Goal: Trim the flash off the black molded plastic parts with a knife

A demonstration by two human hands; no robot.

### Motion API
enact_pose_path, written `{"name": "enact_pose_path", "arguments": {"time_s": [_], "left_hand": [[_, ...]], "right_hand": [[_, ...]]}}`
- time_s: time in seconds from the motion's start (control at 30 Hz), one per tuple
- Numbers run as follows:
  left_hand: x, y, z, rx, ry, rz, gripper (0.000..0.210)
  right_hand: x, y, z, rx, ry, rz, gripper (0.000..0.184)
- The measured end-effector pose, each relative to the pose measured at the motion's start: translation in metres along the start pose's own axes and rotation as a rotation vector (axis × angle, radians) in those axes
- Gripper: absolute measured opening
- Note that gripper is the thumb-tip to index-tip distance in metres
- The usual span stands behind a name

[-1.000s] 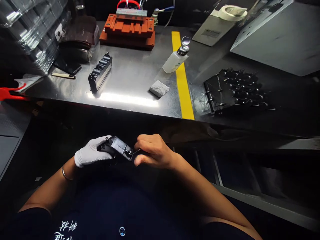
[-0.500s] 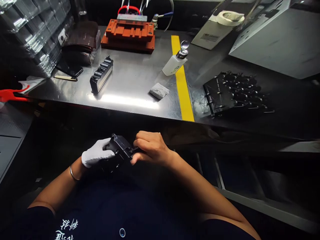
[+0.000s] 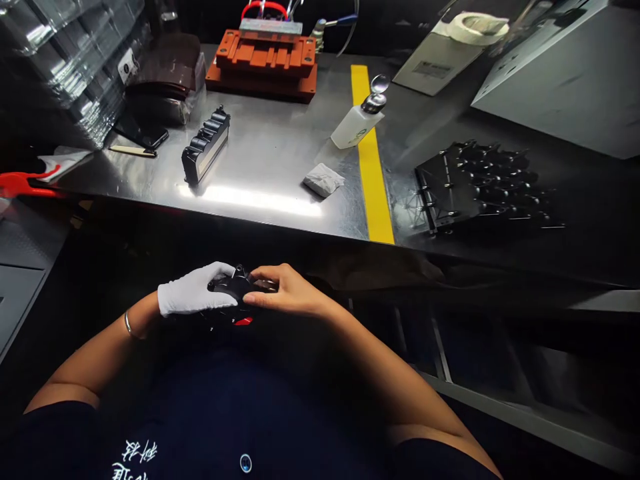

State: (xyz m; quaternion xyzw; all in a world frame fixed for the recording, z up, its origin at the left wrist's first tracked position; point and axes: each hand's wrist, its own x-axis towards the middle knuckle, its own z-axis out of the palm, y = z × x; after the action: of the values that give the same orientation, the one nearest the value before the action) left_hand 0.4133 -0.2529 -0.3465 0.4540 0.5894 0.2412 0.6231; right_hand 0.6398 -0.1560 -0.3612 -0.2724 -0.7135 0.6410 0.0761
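Below the bench edge, both hands hold one black plastic part [image 3: 239, 285] in front of my body. My left hand [image 3: 195, 291], in a white glove, grips its left side with the thumb along the near face. My bare right hand [image 3: 285, 288] pinches the right side between thumb and fingers. A small red patch [image 3: 243, 321] shows under the part; what it belongs to I cannot make out. On the bench stands a black moulded part [image 3: 206, 147] with rounded recesses and a pale strip.
An orange fixture [image 3: 265, 60] with tubing sits at the back. A pump bottle [image 3: 357, 123] and a folded white wipe [image 3: 323, 180] lie near the yellow tape [image 3: 373, 173]. Several black parts [image 3: 495, 180] are at right. Clear trays [image 3: 75, 67] are stacked left.
The black part has turned in my hands, and a red patch now shows beneath it. My right hand has shifted left, its fingers now further along the part.
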Motion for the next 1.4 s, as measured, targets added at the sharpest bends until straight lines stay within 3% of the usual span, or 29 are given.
{"name": "enact_pose_path", "arguments": {"time_s": [0.1,0.17,0.27,0.37,0.47,0.53,0.63,0.77,1.1,1.27,1.4], "left_hand": [[0.002,-0.006,-0.005,-0.333,-0.012,-0.085,0.042],[0.000,-0.014,0.001,-0.623,0.043,-0.085,0.027],[-0.003,-0.025,0.025,-0.883,0.106,-0.015,0.033],[0.002,-0.026,0.053,-1.208,0.274,0.028,0.026],[0.010,-0.017,0.064,-1.505,0.465,-0.108,0.018],[0.010,-0.010,0.063,-1.547,0.481,-0.192,0.023],[0.004,-0.004,0.060,-1.520,0.449,-0.240,0.028],[-0.003,0.001,0.062,-1.520,0.417,-0.263,0.028],[-0.001,-0.006,0.058,-1.516,0.306,-0.285,0.024],[-0.009,-0.006,0.050,-1.497,0.297,-0.325,0.027],[-0.024,0.001,0.056,-1.457,0.239,-0.386,0.024]], "right_hand": [[0.002,0.010,0.012,0.244,0.107,0.094,0.046],[0.001,0.019,0.019,0.429,0.301,0.087,0.049],[0.000,0.029,0.038,0.506,0.589,0.063,0.047],[0.005,0.032,0.062,0.407,0.647,0.018,0.043],[0.012,0.033,0.075,0.397,0.678,-0.025,0.038],[0.014,0.034,0.075,0.415,0.741,-0.036,0.037],[0.015,0.035,0.067,0.323,0.723,-0.110,0.034],[0.013,0.034,0.062,0.152,0.754,-0.242,0.027],[0.008,0.032,0.061,0.055,0.819,-0.396,0.007],[0.023,0.042,0.059,0.015,0.845,-0.392,0.011],[0.028,0.053,0.054,0.060,0.942,-0.247,0.023]]}}
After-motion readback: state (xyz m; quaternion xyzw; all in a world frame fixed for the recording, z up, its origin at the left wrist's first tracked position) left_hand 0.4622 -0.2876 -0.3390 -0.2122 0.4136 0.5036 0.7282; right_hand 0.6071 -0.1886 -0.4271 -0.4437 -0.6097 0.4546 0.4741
